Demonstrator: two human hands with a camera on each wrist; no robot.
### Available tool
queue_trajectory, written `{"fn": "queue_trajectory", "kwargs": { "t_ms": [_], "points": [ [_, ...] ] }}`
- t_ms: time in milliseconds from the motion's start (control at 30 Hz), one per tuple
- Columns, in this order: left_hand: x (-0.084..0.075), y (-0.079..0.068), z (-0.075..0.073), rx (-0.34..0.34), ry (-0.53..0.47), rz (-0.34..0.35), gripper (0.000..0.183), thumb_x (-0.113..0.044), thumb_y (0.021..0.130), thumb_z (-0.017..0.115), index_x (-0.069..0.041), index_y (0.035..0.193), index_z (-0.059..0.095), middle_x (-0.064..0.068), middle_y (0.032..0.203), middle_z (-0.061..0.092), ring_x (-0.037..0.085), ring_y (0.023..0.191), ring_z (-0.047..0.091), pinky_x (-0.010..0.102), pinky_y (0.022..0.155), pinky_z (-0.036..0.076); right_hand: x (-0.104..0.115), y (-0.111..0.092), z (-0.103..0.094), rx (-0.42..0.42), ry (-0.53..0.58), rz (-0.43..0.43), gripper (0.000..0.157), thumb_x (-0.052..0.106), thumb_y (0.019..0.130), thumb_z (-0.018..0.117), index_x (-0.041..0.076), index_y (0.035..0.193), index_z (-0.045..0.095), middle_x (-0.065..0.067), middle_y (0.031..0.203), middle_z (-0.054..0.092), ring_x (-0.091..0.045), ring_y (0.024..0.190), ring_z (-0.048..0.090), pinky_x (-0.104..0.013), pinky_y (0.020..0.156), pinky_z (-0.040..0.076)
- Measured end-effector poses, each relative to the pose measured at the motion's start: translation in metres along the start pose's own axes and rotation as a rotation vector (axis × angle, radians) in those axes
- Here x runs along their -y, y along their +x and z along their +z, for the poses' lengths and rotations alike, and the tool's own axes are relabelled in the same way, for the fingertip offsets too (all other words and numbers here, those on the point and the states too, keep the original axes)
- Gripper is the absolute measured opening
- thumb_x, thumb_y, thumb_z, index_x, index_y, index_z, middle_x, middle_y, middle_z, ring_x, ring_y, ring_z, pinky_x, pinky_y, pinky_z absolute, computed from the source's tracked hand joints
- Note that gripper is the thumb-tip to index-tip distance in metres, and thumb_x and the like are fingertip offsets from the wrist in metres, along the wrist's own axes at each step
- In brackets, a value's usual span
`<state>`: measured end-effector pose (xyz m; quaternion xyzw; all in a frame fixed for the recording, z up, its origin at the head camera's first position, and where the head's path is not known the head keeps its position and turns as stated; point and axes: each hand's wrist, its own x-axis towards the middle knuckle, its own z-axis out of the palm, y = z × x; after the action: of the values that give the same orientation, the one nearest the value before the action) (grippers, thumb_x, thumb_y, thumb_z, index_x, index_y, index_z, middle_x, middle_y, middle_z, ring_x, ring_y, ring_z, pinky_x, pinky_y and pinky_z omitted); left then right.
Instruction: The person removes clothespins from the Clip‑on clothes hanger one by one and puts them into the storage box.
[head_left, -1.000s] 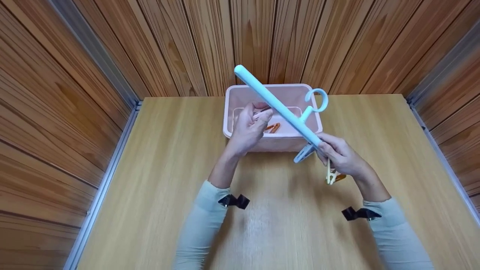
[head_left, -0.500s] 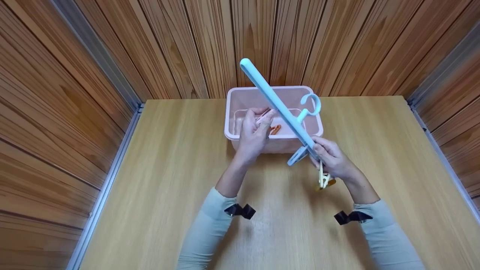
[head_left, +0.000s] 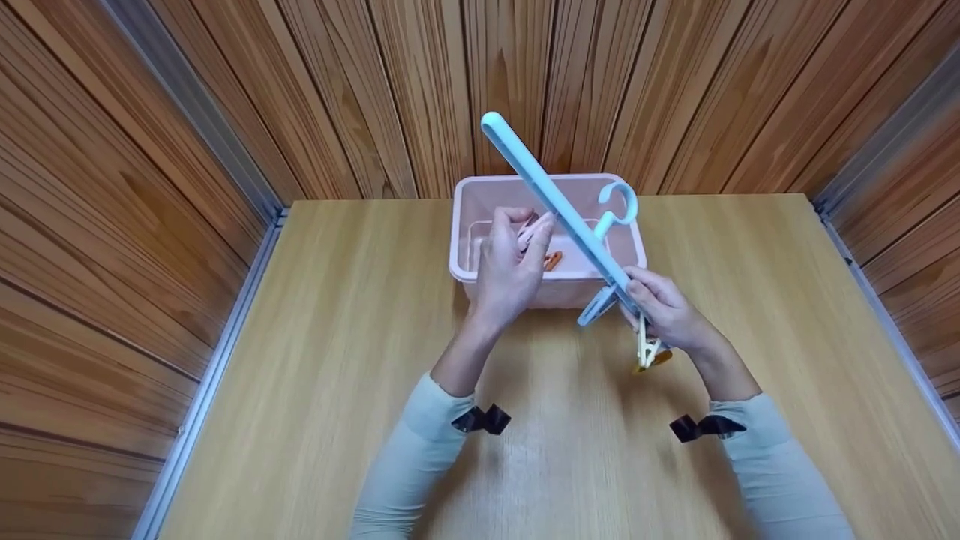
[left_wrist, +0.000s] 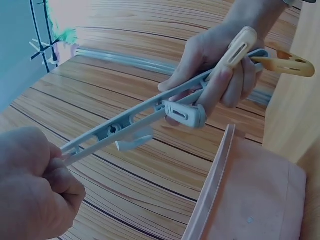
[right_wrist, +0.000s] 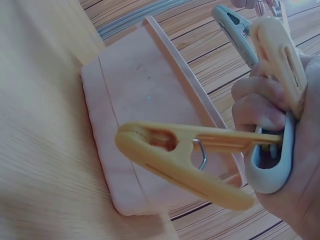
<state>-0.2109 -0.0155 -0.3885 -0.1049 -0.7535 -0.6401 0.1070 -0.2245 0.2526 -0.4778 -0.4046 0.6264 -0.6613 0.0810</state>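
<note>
A light blue clothes hanger (head_left: pixel 559 204) slants over the bin, its hook to the right. My right hand (head_left: pixel 670 309) grips its lower end. Clipped along that end are a grey-blue clothespin (head_left: pixel 598 305), a cream clothespin (right_wrist: pixel 279 57) and an amber clothespin (right_wrist: pixel 170 160) at the tip. My left hand (head_left: pixel 508 274) pinches a pink clothespin (head_left: pixel 529 231) between thumb and fingers, right beside the upper half of the bar. In the left wrist view, the left hand (left_wrist: pixel 37 185) hides the pink clothespin and the far end of the hanger.
The pink plastic bin (head_left: pixel 460 225) stands at the table's back edge, below the hanger. Inside it lies an orange clothespin (head_left: pixel 553 261). Wood-panelled walls (head_left: pixel 375 90) rise behind and on both sides of the wooden table (head_left: pixel 337 337).
The right hand has shifted left with the hanger, which now stands steeper. The left hand has moved slightly right, bringing the pink clothespin close to the bar.
</note>
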Motion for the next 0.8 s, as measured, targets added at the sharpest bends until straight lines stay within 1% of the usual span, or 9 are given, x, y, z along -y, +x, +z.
{"fn": "queue_trajectory", "kwargs": {
  "t_ms": [100, 200, 300, 400, 500, 567, 633, 733, 800],
  "points": [
    [-0.001, 0.000, -0.002, -0.024, 0.044, 0.013, 0.034, -0.014, 0.111, 0.071, 0.008, 0.135, 0.059, 0.027, 0.129, 0.076, 0.024, 0.099, 0.074, 0.020, 0.076, 0.060, 0.002, 0.001, -0.001, -0.025, -0.045, -0.007, 0.028, 0.001, 0.120, 0.033, -0.024, 0.117, 0.047, -0.018, 0.067, 0.046, -0.026, 0.049, 0.040, -0.034, 0.036, 0.027],
    [-0.003, 0.001, -0.008, -0.051, 0.032, -0.037, 0.037, -0.016, 0.106, 0.079, 0.008, 0.131, 0.066, 0.024, 0.122, 0.079, 0.019, 0.091, 0.075, 0.018, 0.072, 0.058, 0.004, 0.000, -0.001, -0.033, -0.065, -0.016, 0.027, -0.003, 0.119, 0.033, -0.024, 0.118, 0.050, -0.017, 0.067, 0.047, -0.025, 0.049, 0.042, -0.034, 0.035, 0.027],
    [-0.003, 0.003, -0.013, -0.071, -0.009, -0.098, 0.039, -0.020, 0.101, 0.086, 0.006, 0.127, 0.073, 0.014, 0.103, 0.080, 0.011, 0.080, 0.071, 0.017, 0.067, 0.054, 0.005, -0.001, -0.001, -0.019, -0.047, -0.007, 0.027, -0.002, 0.119, 0.032, -0.023, 0.118, 0.050, -0.017, 0.068, 0.048, -0.026, 0.049, 0.041, -0.035, 0.036, 0.027],
    [-0.003, 0.004, -0.015, -0.056, -0.026, -0.105, 0.041, -0.026, 0.099, 0.087, 0.003, 0.125, 0.075, 0.002, 0.082, 0.071, 0.008, 0.073, 0.063, 0.020, 0.064, 0.047, 0.006, -0.003, -0.002, -0.006, -0.011, 0.009, 0.028, -0.001, 0.120, 0.032, -0.022, 0.119, 0.049, -0.017, 0.069, 0.049, -0.028, 0.049, 0.038, -0.037, 0.036, 0.026],
    [-0.001, 0.004, -0.015, -0.025, -0.003, -0.096, 0.043, -0.033, 0.102, 0.083, 0.001, 0.127, 0.074, -0.003, 0.077, 0.067, 0.008, 0.073, 0.063, 0.021, 0.066, 0.046, 0.006, -0.004, -0.002, -0.001, -0.009, 0.027, 0.029, 0.002, 0.121, 0.031, -0.021, 0.120, 0.048, -0.016, 0.069, 0.049, -0.028, 0.048, 0.036, -0.037, 0.037, 0.026],
    [0.000, 0.004, -0.015, -0.015, 0.015, -0.099, 0.042, -0.035, 0.104, 0.081, -0.001, 0.127, 0.074, -0.001, 0.081, 0.072, 0.009, 0.077, 0.066, 0.021, 0.069, 0.050, 0.006, -0.005, -0.002, 0.000, -0.021, 0.034, 0.029, 0.003, 0.121, 0.031, -0.021, 0.120, 0.048, -0.017, 0.069, 0.050, -0.028, 0.048, 0.037, -0.037, 0.038, 0.027],
    [0.000, 0.004, -0.015, 0.001, 0.021, -0.099, 0.039, -0.032, 0.106, 0.078, 0.000, 0.129, 0.073, 0.007, 0.087, 0.077, 0.012, 0.076, 0.069, 0.022, 0.069, 0.053, 0.006, -0.005, -0.002, -0.005, -0.047, 0.035, 0.028, 0.001, 0.121, 0.031, -0.021, 0.120, 0.049, -0.017, 0.070, 0.050, -0.027, 0.049, 0.039, -0.037, 0.038, 0.028],
    [-0.001, 0.005, -0.017, 0.024, 0.032, -0.104, 0.036, -0.026, 0.108, 0.076, 0.001, 0.131, 0.072, 0.016, 0.096, 0.081, 0.014, 0.078, 0.072, 0.021, 0.069, 0.056, 0.007, -0.005, -0.002, -0.022, -0.124, 0.011, 0.024, -0.007, 0.117, 0.032, -0.020, 0.120, 0.052, -0.016, 0.070, 0.050, -0.024, 0.051, 0.044, -0.034, 0.038, 0.032],
    [-0.002, 0.005, -0.017, 0.036, 0.031, -0.112, 0.035, -0.023, 0.109, 0.074, 0.003, 0.133, 0.070, 0.016, 0.101, 0.079, 0.013, 0.081, 0.070, 0.020, 0.070, 0.055, 0.008, -0.004, -0.002, -0.032, -0.190, -0.020, 0.024, -0.015, 0.113, 0.033, -0.019, 0.120, 0.055, -0.015, 0.070, 0.050, -0.022, 0.053, 0.047, -0.031, 0.040, 0.035]
  ]
}}
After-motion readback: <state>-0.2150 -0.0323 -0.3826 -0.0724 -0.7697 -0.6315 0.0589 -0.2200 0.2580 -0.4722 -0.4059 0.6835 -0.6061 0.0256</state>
